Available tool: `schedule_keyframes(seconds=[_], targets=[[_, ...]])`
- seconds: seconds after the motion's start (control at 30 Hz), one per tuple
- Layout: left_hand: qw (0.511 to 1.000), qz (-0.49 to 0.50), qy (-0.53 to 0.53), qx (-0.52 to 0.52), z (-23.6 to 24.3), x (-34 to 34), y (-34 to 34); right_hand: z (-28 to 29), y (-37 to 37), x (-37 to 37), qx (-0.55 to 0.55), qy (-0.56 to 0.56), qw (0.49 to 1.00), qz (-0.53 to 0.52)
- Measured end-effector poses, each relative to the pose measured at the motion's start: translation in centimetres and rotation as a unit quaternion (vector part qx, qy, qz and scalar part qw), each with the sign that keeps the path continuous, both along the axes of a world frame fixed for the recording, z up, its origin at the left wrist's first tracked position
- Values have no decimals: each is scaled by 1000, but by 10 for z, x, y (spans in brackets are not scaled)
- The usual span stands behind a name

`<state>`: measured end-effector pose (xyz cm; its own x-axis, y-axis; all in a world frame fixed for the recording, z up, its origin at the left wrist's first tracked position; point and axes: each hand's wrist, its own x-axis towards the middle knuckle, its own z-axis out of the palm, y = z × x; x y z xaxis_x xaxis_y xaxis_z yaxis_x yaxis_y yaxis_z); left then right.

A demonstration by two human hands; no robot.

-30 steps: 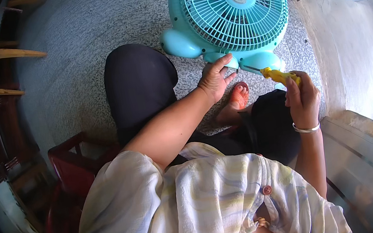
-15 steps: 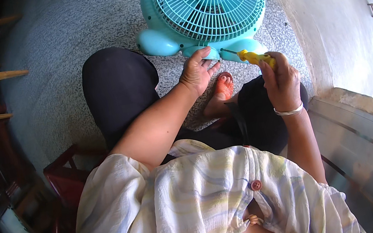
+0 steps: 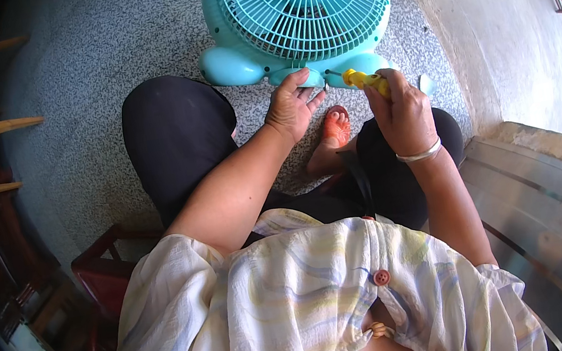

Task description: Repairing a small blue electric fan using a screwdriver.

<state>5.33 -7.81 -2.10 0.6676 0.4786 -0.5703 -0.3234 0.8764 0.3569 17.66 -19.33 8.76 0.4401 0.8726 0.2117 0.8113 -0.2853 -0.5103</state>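
A turquoise fan lies on the speckled floor at 12 o'clock, grille up, its rounded lobes toward the person. At the lower rim, the left hand sets its thumb against the small central lobe, fingers loosely spread; whether they pinch it cannot be told. From the 1-to-2 o'clock side, the right hand grips the yellow handle of a screwdriver, its shaft pointing toward 10 o'clock; the tip's seating is unclear. A slip could follow if the tip sits askew or the lobe shifts, perhaps scraping the plastic or jabbing the nearby left fingers.

Compared with a second earlier, the right hand has drawn nearer the left, and the fan sits farther left in view. A pale blue piece shows beyond the right hand, toward 2 o'clock. Farther out: a sandaled foot below the fan, a dark red stool at 8 o'clock, metal slats at 4.
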Motion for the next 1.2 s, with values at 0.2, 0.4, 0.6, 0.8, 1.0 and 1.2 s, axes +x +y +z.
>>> schedule_keyframes(seconds=[0.2, 0.4, 0.6, 0.8, 1.0, 1.2], targets=[[1000, -5, 10, 3, 0, 0, 1, 2, 4, 1, -18, -16, 1000, 7], [1000, -5, 8, 8, 0, 1, 1, 7, 0, 2, 9, -6, 1000, 8], [1000, -4, 10, 8, -2, 0, 1, 4, 1, -1, -8, -15, 1000, 5], [1000, -6, 10, 9, 1, 0, 0, 3, 2, -4, -32, -41, 999, 15], [1000, -5, 10, 8, 0, 0, 0, 10, 12, -4, -62, -57, 995, 48], [1000, -11, 6, 15, 0, 2, 2, 22, 19, 2, -163, -72, 981, 73]])
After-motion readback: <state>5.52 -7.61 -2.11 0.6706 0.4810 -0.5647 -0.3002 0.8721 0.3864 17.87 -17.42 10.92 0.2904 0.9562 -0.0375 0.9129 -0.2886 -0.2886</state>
